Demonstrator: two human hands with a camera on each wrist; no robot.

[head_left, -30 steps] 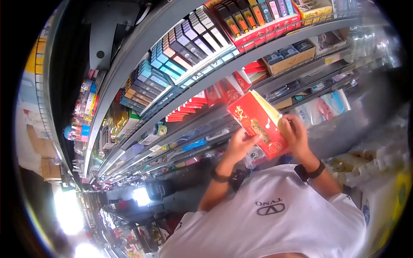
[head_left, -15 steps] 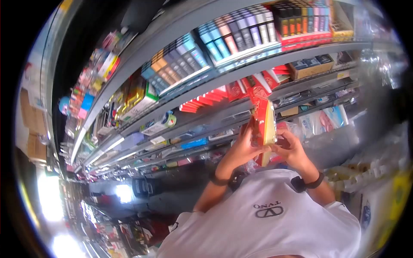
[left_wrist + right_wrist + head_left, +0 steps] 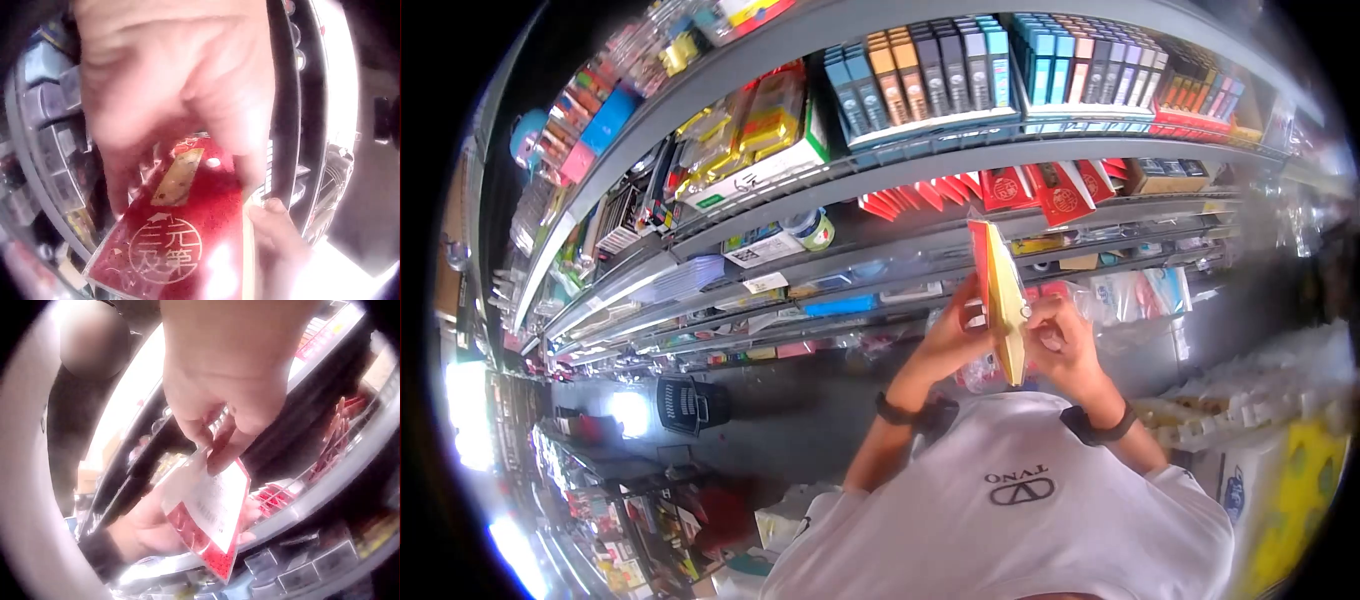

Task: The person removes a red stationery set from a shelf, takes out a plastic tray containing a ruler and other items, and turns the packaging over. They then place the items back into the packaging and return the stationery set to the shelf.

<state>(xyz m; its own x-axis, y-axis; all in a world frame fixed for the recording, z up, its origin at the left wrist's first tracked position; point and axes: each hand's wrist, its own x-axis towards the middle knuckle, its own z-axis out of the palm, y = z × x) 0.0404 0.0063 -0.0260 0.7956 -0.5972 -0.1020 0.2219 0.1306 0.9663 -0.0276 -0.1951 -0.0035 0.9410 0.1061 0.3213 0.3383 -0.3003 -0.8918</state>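
Observation:
A red envelope pack [image 3: 983, 262] in clear plastic stands nearly edge-on between both hands in the head view. Gold patterning and a round seal of characters mark its red front [image 3: 165, 250]; its pale back [image 3: 219, 509] carries a barcode. My left hand [image 3: 950, 338] grips the pack from the left, with fingers and thumb spread across to its two sides. On the other side my right hand [image 3: 1070, 350], fingers curled, pinches the edge on the pale side. Its fingertips [image 3: 219, 464] are right at the pack's upper end in the right wrist view.
Shelves ahead bear rows of slim boxes [image 3: 950, 75], a carton of yellow packets [image 3: 760, 130] and more red envelopes [image 3: 930, 195]. Lower shelves hold small goods. A black basket [image 3: 690, 405] stands on the floor to the left; plastic-wrapped goods [image 3: 1230, 410] are at the right.
The pack has turned from showing its red front to standing edge-on, pale back facing right. My right hand has shifted from its upper corner down along the edge. The head view has swung left.

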